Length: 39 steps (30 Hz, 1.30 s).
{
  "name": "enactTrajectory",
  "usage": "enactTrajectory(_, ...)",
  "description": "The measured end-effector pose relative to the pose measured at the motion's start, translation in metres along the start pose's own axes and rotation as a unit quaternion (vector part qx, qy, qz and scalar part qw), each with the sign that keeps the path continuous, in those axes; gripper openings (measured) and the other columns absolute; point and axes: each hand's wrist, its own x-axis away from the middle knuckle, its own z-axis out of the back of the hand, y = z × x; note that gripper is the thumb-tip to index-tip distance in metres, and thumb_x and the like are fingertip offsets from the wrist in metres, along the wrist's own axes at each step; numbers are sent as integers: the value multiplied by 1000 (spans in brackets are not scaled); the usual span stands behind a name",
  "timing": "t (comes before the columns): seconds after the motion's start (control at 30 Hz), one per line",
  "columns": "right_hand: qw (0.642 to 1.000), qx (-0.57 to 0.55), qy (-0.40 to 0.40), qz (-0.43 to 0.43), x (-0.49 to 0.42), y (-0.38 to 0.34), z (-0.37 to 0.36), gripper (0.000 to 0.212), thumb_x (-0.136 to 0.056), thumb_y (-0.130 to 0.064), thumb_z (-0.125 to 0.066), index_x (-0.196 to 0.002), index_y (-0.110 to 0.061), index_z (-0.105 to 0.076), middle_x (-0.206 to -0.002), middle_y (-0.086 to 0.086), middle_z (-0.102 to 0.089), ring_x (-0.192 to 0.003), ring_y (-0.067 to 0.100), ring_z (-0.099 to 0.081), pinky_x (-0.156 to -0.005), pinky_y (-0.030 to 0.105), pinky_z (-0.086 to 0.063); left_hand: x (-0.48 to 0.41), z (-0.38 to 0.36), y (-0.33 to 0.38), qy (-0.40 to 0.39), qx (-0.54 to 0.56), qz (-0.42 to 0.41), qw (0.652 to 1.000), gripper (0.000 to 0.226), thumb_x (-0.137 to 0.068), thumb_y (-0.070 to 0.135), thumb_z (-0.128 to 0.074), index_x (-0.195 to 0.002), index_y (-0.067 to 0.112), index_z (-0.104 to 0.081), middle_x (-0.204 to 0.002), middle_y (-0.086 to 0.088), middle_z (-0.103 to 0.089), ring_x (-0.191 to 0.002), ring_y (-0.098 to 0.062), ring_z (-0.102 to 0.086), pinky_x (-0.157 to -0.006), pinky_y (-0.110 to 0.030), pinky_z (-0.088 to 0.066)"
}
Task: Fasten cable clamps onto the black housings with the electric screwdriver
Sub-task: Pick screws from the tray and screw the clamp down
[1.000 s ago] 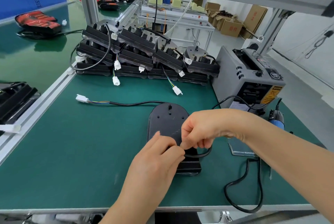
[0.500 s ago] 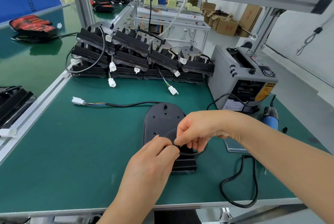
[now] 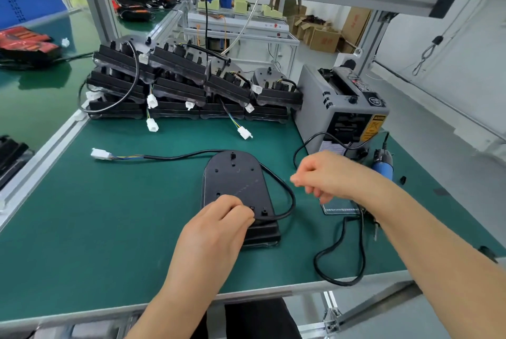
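Black housing (image 3: 235, 182) flat on green mat (image 3: 109, 215); left hand (image 3: 216, 232) curled on its near end, pinching cable (image 3: 292, 197); right hand (image 3: 325, 174) raised beside, curled, blurred, grip unreadable.

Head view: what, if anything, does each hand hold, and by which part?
Left hand pins the cable at the housing's near end. Right hand is curled and blurred: cannot tell.
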Motion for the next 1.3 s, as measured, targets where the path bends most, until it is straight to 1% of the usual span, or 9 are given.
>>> enactTrajectory(0.17,943,264,159,-126,-4,55,46,37,-90,-40,-54,-65,-13,-54,-69,4,-61,-64,24,-62,-66,34,-53,-1,2,1,-7,7,-9,1000,15,-74,-1,-77,-78,11,-69,-81,2,-61,-62,-16,-57,-57,-26,-47)
enactTrajectory(0.27,909,303,168,-231,-14,85,61,43,-90,-46,-53,-62,-14,-49,-66,4,-58,-67,23,-59,-64,30,-47,-1,3,1,-5,14,-8,1000,14,-75,0,-77,-78,12,-69,-81,2,-62,-61,-16,-58,-54,-29,-50)
enactTrajectory(0.33,907,296,137,-268,-23,99,63,46,-91,-52,-50,-65,-15,-47,-73,4,-60,-78,25,-62,-81,35,-51,-2,3,0,-4,14,-11,1000,13,-76,1,-76,-78,12,-69,-81,2,-61,-61,-16,-58,-54,-29,-51)
enactTrajectory(0.4,916,250,114,-292,-34,108,62,45,-90,-55,-50,-73,-13,-48,-90,9,-63,-95,30,-64,-94,42,-49,-1,3,0,-2,18,-10,1000,12,-77,3,-75,-79,12,-69,-81,2,-61,-61,-16,-57,-53,-29,-51)
enactTrajectory(0.53,942,73,112,-308,-47,121,56,42,-84,-38,-67,-105,-3,-53,-105,18,-61,-101,38,-64,-92,49,-51,-1,3,0,-3,24,-8,1000,9,-80,5,-73,-78,11,-68,-82,3,-61,-62,-15,-56,-54,-30,-51)
enactTrajectory(0.73,936,-141,95,-307,-36,135,62,36,-77,-17,-77,-96,-1,-51,-103,26,-59,-94,40,-64,-89,52,-52,-2,4,1,-5,22,-7,1000,11,-78,1,-75,-77,10,-68,-81,1,-61,-61,-18,-56,-51,-32,-51)
enactTrajectory(0.9,929,-226,97,-277,-9,134,64,41,-71,-33,-77,-96,-9,-57,-78,14,-62,-55,23,-60,-50,25,-49,-1,4,1,-4,19,-9,1000,11,-78,1,-75,-77,10,-68,-81,1,-61,-61,-18,-55,-51,-32,-51)
enactTrajectory(1.07,857,-469,114,-181,17,122,55,56,-73,-44,-68,-111,-5,-54,-74,11,-59,-46,18,-57,-44,25,-52,-1,4,0,-8,20,-7,1000,14,-76,0,-76,-77,11,-67,-80,2,-60,-61,-16,-55,-51,-31,-51)
enactTrajectory(1.3,637,-765,85,-43,41,74,22,45,-75,-41,-67,-104,-11,-51,-70,2,-56,-52,11,-53,-46,22,-51,-1,4,0,-17,17,-1,1000,16,-75,0,-77,-76,13,-66,-80,4,-60,-61,-15,-54,-49,-30,-50)
